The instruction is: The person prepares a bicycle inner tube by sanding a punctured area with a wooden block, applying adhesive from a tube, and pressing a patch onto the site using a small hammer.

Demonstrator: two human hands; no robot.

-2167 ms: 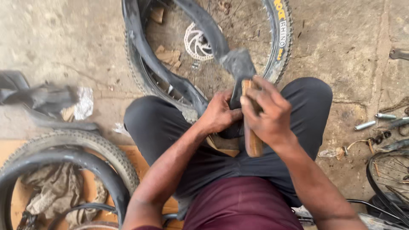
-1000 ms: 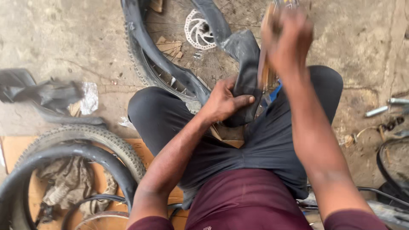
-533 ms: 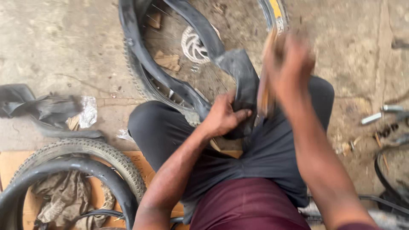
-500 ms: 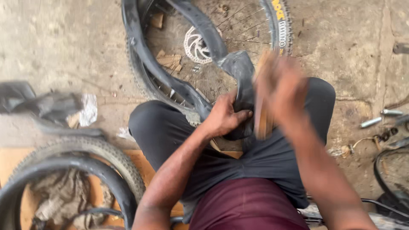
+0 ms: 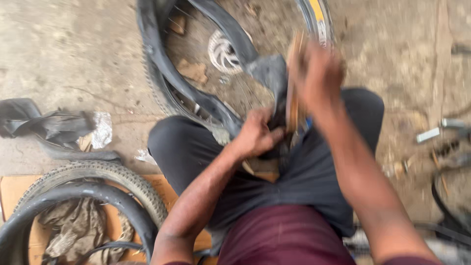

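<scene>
On a stained concrete floor point(image 5: 73, 54), the left hand point(image 5: 255, 137) pinches a black inner tube point(image 5: 272, 73) against the lap, while the blurred right hand point(image 5: 319, 73) clasps a wooden stick point(image 5: 293, 83) upright just beside it.

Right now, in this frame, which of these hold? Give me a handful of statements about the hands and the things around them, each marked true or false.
1. The left hand presses a black inner tube against the lap. True.
2. The right hand holds a metal wrench. False: it grips a brown wooden stick, blurred by motion.
3. A knobbly tyre lies on cardboard at lower left. True.
4. The wheel on the ground has no brake disc. False: a pale disc sits at its hub.
5. Metal tools lie on the ground at the right. True.
</scene>
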